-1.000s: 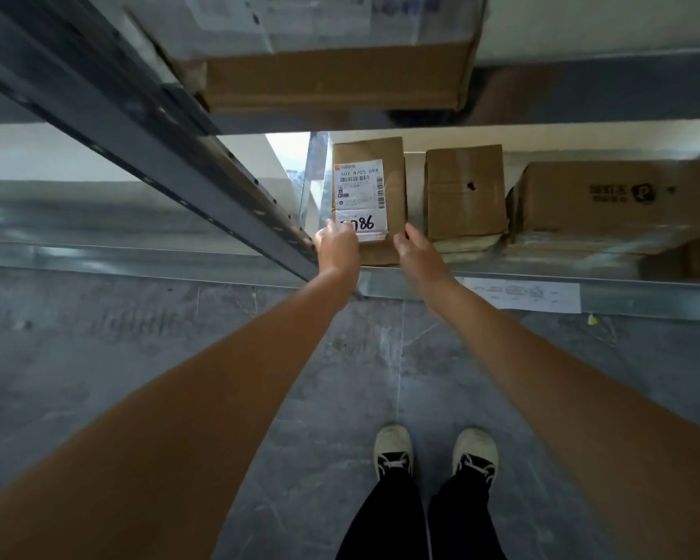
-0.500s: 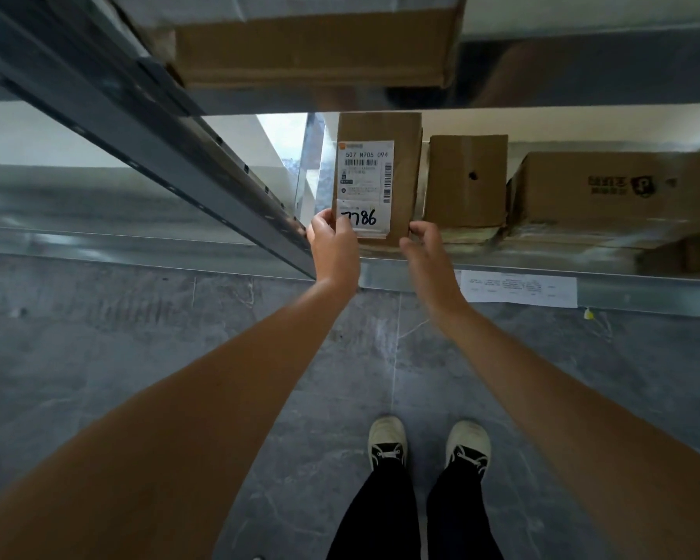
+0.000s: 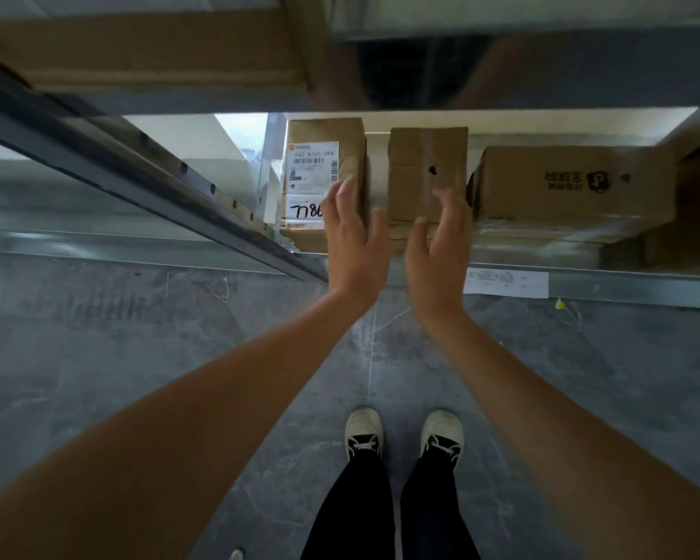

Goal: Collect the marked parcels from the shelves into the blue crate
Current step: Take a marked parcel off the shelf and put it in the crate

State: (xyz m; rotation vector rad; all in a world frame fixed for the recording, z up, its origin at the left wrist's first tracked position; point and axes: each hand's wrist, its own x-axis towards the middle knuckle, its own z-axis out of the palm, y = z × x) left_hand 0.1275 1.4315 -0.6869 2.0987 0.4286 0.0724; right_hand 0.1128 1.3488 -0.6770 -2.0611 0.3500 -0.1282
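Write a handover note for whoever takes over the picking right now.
Left hand: open, fingers over the front of the upright brown cardboard parcel with the handwritten white label; no grip.
Right hand: open, in front of the plain brown cardboard box beside it.
The parcel stands on the low metal shelf.
Blue crate not in view.
Left: take the parcel and crate it.

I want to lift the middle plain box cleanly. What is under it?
The plain box sits on a flatter, pale parcel whose edge shows below it. The right hand covers part of that edge, so its label and how far it runs back cannot be seen.
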